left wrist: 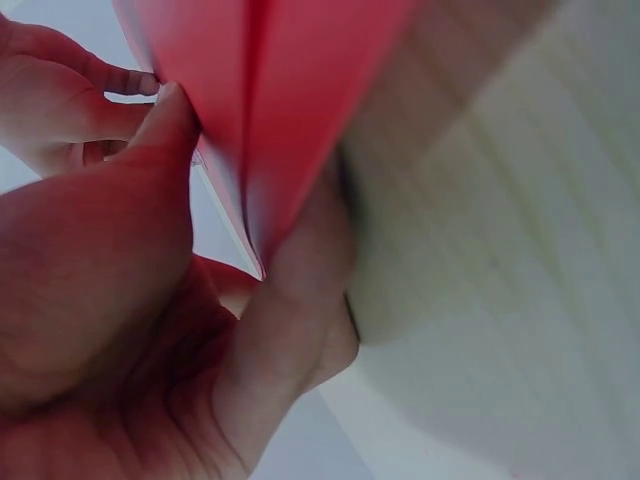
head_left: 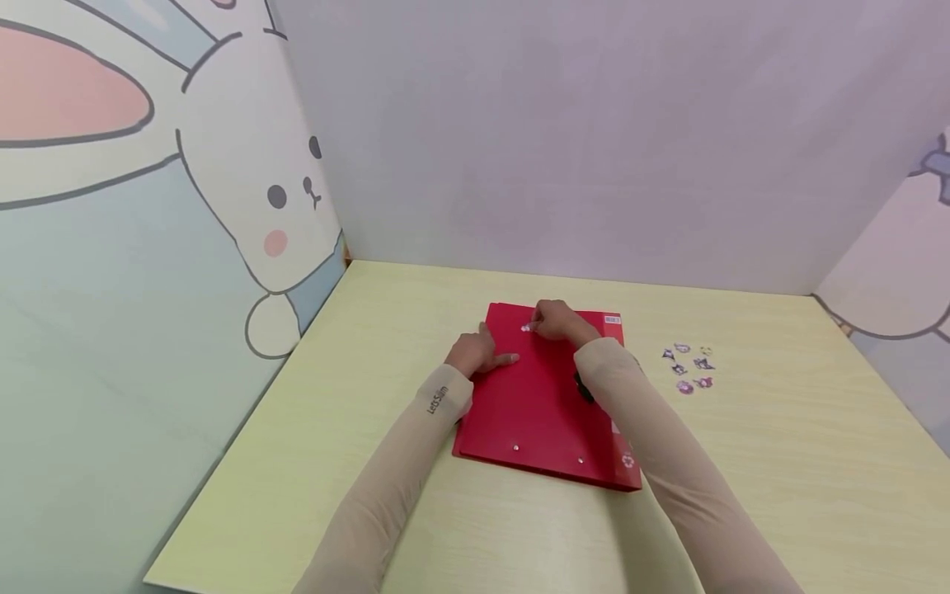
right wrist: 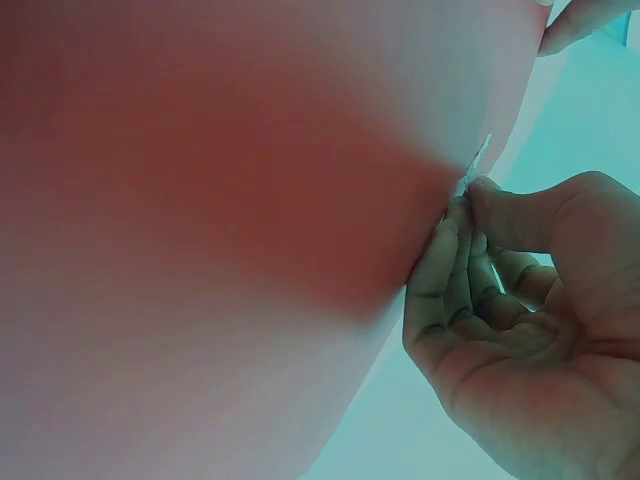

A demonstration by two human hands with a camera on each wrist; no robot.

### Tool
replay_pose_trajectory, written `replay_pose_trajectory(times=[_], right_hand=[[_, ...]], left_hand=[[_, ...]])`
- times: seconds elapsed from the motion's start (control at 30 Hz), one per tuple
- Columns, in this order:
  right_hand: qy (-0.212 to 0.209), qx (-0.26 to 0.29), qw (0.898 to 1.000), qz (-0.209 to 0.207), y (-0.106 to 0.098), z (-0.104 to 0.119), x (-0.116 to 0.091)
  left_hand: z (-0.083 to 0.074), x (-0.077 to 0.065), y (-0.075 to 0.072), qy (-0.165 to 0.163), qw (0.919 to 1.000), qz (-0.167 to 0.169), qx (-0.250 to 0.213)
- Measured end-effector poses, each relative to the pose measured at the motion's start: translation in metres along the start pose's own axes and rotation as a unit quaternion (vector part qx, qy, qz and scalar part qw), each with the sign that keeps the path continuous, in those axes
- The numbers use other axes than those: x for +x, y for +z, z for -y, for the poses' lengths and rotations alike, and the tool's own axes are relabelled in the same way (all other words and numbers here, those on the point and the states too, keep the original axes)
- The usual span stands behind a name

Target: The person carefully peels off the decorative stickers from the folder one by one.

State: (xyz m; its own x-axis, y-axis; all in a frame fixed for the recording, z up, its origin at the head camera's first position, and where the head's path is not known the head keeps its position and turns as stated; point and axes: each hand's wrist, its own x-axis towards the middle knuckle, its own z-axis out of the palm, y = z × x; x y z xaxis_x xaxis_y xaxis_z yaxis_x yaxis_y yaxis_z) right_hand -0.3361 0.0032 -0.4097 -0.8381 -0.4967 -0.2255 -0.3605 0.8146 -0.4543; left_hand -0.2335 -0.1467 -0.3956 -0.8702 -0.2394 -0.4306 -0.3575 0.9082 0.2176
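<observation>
A red binder [head_left: 542,396] lies on the table with its cover closed. My left hand [head_left: 472,353] holds its left edge, the thumb resting on the cover. In the left wrist view the fingers [left wrist: 300,270] of that hand lie against the binder's side edge. Near the top of the cover, my right hand [head_left: 558,320] pinches a small pale sticker [head_left: 526,327] between thumb and fingertips. The right wrist view shows this sticker [right wrist: 478,162] edge-on, close against the red cover; whether it is stuck down I cannot tell.
Several small cut-out stickers [head_left: 684,369] lie loose on the pale wooden table [head_left: 750,462], right of the binder. A barcode label [head_left: 612,320] sits at the binder's top right corner. A plain wall [head_left: 564,148] stands behind, and a rabbit-printed wall [head_left: 245,165] borders the left.
</observation>
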Motion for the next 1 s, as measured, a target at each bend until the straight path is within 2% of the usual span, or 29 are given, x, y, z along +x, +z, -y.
replay_pose_trajectory(times=[0.3,0.7,1.0], right_hand=[[-0.007,-0.011,1.000,0.011,-0.0002,0.0020,-0.0017],[-0.021,-0.013,1.000,0.014,-0.0018,0.0010,-0.0052],[-0.019,0.011,1.000,0.002,-0.0032,-0.0016,-0.0060]], left_hand=[[0.0025,-0.0002,-0.0006,0.019,0.9998,-0.002,-0.010],[0.0019,0.0008,0.0020,0.016,0.9999,-0.003,-0.001],[0.0033,0.0018,0.0014,0.010,0.9999,-0.001,-0.010]])
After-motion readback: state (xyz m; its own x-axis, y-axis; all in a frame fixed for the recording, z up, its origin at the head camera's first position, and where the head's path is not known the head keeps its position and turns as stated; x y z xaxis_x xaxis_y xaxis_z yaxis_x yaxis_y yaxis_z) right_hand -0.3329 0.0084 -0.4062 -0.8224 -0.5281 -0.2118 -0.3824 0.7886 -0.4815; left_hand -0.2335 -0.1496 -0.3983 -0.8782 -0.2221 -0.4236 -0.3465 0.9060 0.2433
